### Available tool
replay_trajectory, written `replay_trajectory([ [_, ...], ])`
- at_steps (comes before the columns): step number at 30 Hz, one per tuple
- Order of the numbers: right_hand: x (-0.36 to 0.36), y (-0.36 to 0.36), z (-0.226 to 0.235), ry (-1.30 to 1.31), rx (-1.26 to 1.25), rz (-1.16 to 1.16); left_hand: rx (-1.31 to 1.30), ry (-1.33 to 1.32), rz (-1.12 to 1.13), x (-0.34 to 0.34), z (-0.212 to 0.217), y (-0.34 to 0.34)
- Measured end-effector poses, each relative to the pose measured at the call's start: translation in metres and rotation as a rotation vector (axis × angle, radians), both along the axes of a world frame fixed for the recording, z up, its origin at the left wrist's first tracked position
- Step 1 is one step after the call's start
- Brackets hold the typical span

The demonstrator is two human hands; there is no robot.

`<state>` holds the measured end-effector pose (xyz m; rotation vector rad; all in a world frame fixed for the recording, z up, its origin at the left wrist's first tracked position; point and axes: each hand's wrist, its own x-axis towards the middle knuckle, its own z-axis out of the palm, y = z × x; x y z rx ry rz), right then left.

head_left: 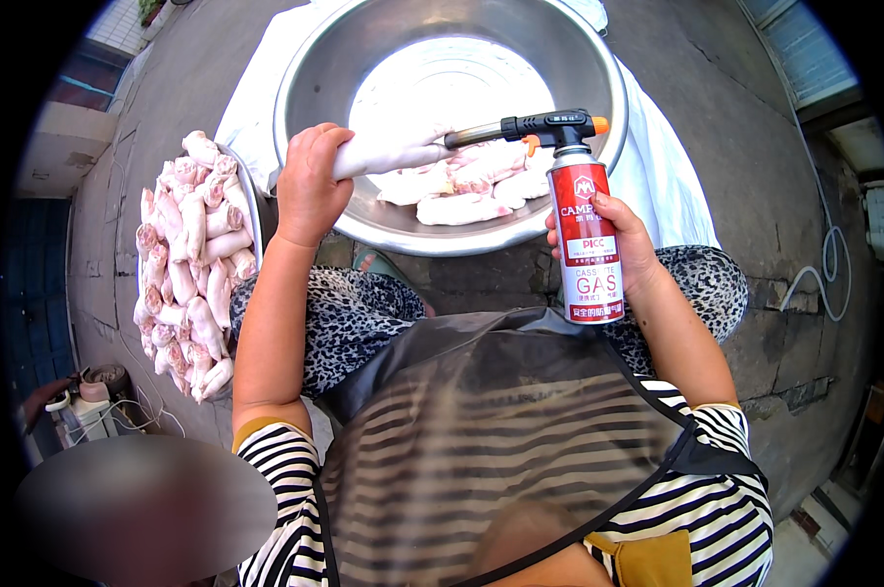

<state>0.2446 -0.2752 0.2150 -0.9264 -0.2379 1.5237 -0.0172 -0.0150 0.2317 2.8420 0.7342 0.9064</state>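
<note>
My left hand [312,186] is closed around one end of a pale pig's trotter [383,159], held level over the near side of a big metal basin [317,83]. In my right hand [626,240] is a blow torch [581,186], its red and white gas can upright. The torch's dark nozzle points left, and its tip is at the trotter's far end; whether it touches, and whether a flame burns, I cannot make out. Below, several more trotters [466,208] lie inside the basin, toward its near right.
To my left, a metal tub is heaped with many trotters [195,264]. White cloth [667,166] lies under the basin. A pale hose [833,264] coils on the paved ground at right. At lower left stand a small machine and cables [90,411]. A dark apron [481,411] covers my lap.
</note>
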Motion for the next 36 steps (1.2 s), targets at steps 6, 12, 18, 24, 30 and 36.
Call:
replay_trajectory([
  [6,0.002,-0.001,-0.001,0.001,0.002,-0.012,0.000,-0.005,-0.002,0.004,0.001,0.000],
  [12,-0.003,0.005,0.000,-0.053,0.005,0.027,-0.017,-0.022,0.073,-0.012,-0.007,0.003],
  [18,0.004,-0.002,-0.012,-0.119,-0.057,-0.195,-0.312,-0.002,0.341,-0.025,-0.003,0.047],
  [24,0.018,0.014,-0.020,-0.077,-0.041,-0.244,-1.156,-0.599,0.682,-0.118,-0.017,0.124],
  [30,0.017,0.027,-0.013,-0.105,-0.096,-0.314,-1.344,-1.256,0.795,-0.235,-0.048,0.141],
  [36,0.028,0.039,-0.029,-0.103,-0.127,-0.327,-0.943,-1.324,0.975,-0.319,-0.056,0.164],
])
